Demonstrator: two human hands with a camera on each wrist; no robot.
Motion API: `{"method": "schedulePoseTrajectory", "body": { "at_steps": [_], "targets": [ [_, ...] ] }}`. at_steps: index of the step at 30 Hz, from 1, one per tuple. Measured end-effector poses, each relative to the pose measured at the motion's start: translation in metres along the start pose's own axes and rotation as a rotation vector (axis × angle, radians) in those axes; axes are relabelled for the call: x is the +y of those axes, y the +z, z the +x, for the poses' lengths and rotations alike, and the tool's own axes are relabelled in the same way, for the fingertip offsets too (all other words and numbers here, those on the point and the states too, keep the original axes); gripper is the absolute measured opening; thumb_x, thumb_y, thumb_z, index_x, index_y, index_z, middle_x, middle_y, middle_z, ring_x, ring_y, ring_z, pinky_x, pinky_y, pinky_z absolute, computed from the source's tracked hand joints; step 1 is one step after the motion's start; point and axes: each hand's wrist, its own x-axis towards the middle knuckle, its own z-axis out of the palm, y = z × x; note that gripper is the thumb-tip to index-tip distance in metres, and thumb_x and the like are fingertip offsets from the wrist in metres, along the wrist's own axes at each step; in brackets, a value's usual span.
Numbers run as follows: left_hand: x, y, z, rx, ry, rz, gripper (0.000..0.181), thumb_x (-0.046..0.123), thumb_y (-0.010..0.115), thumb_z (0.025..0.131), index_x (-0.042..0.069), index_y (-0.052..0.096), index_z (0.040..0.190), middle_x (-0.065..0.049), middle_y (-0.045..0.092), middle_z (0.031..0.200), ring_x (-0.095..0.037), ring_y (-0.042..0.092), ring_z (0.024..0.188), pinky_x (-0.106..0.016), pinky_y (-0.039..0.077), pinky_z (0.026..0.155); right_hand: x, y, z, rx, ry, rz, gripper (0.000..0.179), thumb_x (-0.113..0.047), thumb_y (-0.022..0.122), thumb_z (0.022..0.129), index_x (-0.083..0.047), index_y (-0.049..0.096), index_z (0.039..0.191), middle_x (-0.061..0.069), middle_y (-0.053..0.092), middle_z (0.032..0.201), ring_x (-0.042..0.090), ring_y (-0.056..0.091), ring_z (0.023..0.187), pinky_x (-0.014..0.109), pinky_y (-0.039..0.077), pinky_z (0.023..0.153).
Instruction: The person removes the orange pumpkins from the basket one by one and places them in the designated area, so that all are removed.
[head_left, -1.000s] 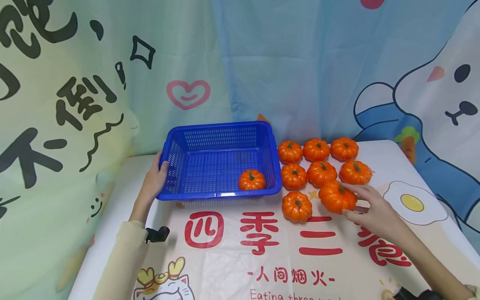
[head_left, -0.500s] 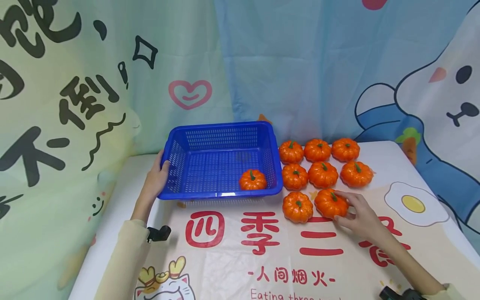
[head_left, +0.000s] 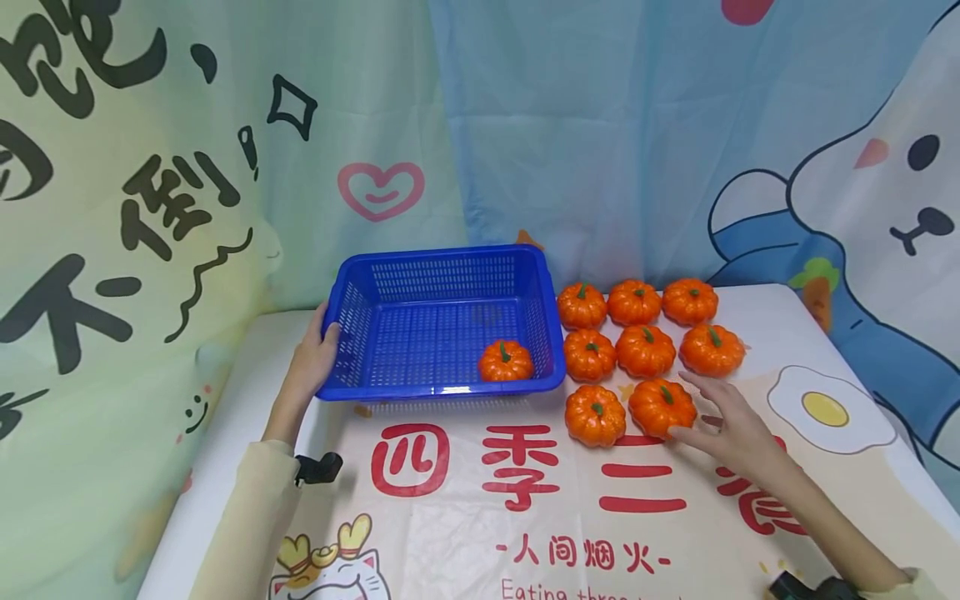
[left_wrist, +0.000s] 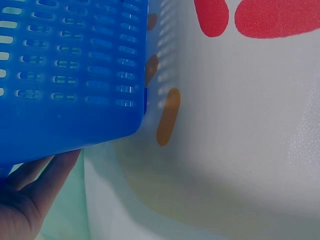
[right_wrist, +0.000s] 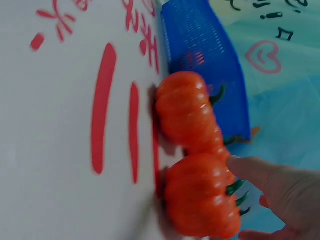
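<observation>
My left hand [head_left: 313, 358] holds the left rim of a blue plastic basket [head_left: 442, 393]; in the left wrist view its fingers [left_wrist: 57, 172] lie against the basket's outer side. One small orange pumpkin [head_left: 506, 361] with a green stem sits in the basket's front right corner. On the table my right hand [head_left: 738, 429] is spread just right of the nearest pumpkin [head_left: 662, 408], thumb and fingers parted and gripping nothing. That pumpkin stands beside another pumpkin [head_left: 595, 415] in the front row. Whether a fingertip still touches it is hard to tell.
Two rows of similar pumpkins, such as the back middle pumpkin [head_left: 634, 302], stand behind the front pair, right of the basket. A printed cloth [head_left: 480, 533] covers the white table [head_left: 757, 312]. A patterned curtain [head_left: 555, 125] hangs close behind.
My right hand has set the pumpkin down in the front row, moving it slightly left, then loosened its fingers and drawn back a little. The left hand and basket stay put.
</observation>
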Motion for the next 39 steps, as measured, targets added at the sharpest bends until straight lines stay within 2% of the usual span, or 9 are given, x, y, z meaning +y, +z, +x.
{"method": "schedulePoseTrajectory", "body": {
  "at_steps": [5, 8, 10, 12, 15, 17, 28, 37, 39],
  "targets": [
    [0.001, 0.000, 0.000, -0.002, -0.003, -0.005, 0.059, 0.038, 0.022, 0.105, 0.021, 0.002, 0.158, -0.025, 0.020, 0.159, -0.053, 0.028, 0.140, -0.066, 0.026, 0.111, -0.018, -0.006, -0.004, 0.019, 0.001, 0.071, 0.079, -0.018, 0.076, 0.083, -0.003, 0.034, 0.148, 0.027, 0.040, 0.143, 0.045, 0.047, 0.121, 0.044, 0.057, 0.080],
    [0.001, 0.000, 0.000, -0.005, -0.006, -0.007, 0.059, 0.038, 0.021, 0.105, 0.021, 0.001, 0.158, -0.025, 0.020, 0.159, -0.053, 0.027, 0.140, -0.066, 0.026, 0.111, -0.031, -0.008, -0.006, -0.014, 0.028, 0.143, 0.082, -0.020, 0.074, 0.085, -0.006, 0.027, 0.151, 0.026, 0.041, 0.144, 0.017, 0.056, 0.119, 0.033, 0.059, 0.078],
    [0.001, 0.000, 0.000, -0.007, -0.005, -0.008, 0.059, 0.038, 0.021, 0.105, 0.021, 0.000, 0.158, -0.025, 0.020, 0.159, -0.053, 0.027, 0.140, -0.067, 0.026, 0.111, -0.039, -0.009, -0.007, -0.040, 0.045, 0.176, 0.083, -0.021, 0.072, 0.087, -0.008, 0.024, 0.153, 0.026, 0.042, 0.144, 0.011, 0.058, 0.115, 0.031, 0.059, 0.077],
    [0.000, 0.000, 0.000, -0.006, -0.001, -0.010, 0.059, 0.038, 0.021, 0.105, 0.021, 0.000, 0.158, -0.025, 0.020, 0.159, -0.054, 0.028, 0.140, -0.067, 0.026, 0.110, -0.048, -0.008, -0.007, -0.074, 0.060, 0.200, 0.082, -0.022, 0.071, 0.088, -0.009, 0.023, 0.153, 0.025, 0.042, 0.144, 0.014, 0.059, 0.117, 0.032, 0.059, 0.078],
    [0.000, 0.001, 0.000, 0.000, 0.009, -0.015, 0.060, 0.038, 0.021, 0.105, 0.020, 0.001, 0.158, -0.025, 0.020, 0.159, -0.054, 0.028, 0.140, -0.068, 0.026, 0.110, -0.058, -0.006, -0.007, -0.126, 0.066, 0.211, 0.080, -0.022, 0.071, 0.088, -0.007, 0.025, 0.152, 0.025, 0.041, 0.144, 0.041, 0.052, 0.124, 0.036, 0.059, 0.078],
    [-0.001, 0.001, 0.000, 0.003, 0.013, -0.017, 0.059, 0.037, 0.021, 0.105, 0.020, 0.001, 0.158, -0.025, 0.020, 0.159, -0.053, 0.028, 0.140, -0.068, 0.026, 0.110, -0.065, -0.003, -0.006, -0.159, 0.068, 0.217, 0.078, -0.023, 0.071, 0.088, -0.005, 0.027, 0.151, 0.026, 0.040, 0.145, 0.049, 0.047, 0.126, 0.036, 0.059, 0.078],
    [0.001, 0.002, -0.001, -0.010, 0.006, -0.027, 0.060, 0.037, 0.022, 0.105, 0.021, 0.000, 0.158, -0.024, 0.018, 0.160, -0.052, 0.025, 0.142, -0.065, 0.024, 0.113, -0.093, 0.019, 0.013, -0.277, -0.025, 0.272, 0.063, -0.025, 0.070, 0.089, -0.006, 0.042, 0.143, 0.023, 0.049, 0.142, 0.043, 0.056, 0.122, 0.029, 0.058, 0.081],
    [0.001, 0.002, 0.000, -0.015, 0.001, -0.026, 0.059, 0.037, 0.021, 0.105, 0.021, 0.000, 0.158, -0.024, 0.018, 0.160, -0.052, 0.025, 0.142, -0.065, 0.024, 0.112, -0.098, 0.034, 0.027, -0.256, -0.072, 0.244, 0.060, -0.022, 0.072, 0.087, -0.007, 0.047, 0.139, 0.021, 0.055, 0.137, 0.041, 0.061, 0.116, 0.029, 0.059, 0.080],
    [0.000, 0.000, 0.001, -0.009, 0.004, -0.020, 0.060, 0.038, 0.022, 0.105, 0.021, 0.000, 0.158, -0.024, 0.018, 0.160, -0.052, 0.026, 0.142, -0.065, 0.024, 0.112, -0.104, 0.034, 0.032, -0.288, -0.056, 0.269, 0.060, -0.026, 0.070, 0.088, -0.008, 0.047, 0.141, 0.020, 0.054, 0.138, 0.039, 0.060, 0.120, 0.032, 0.058, 0.085]
  ]
}}
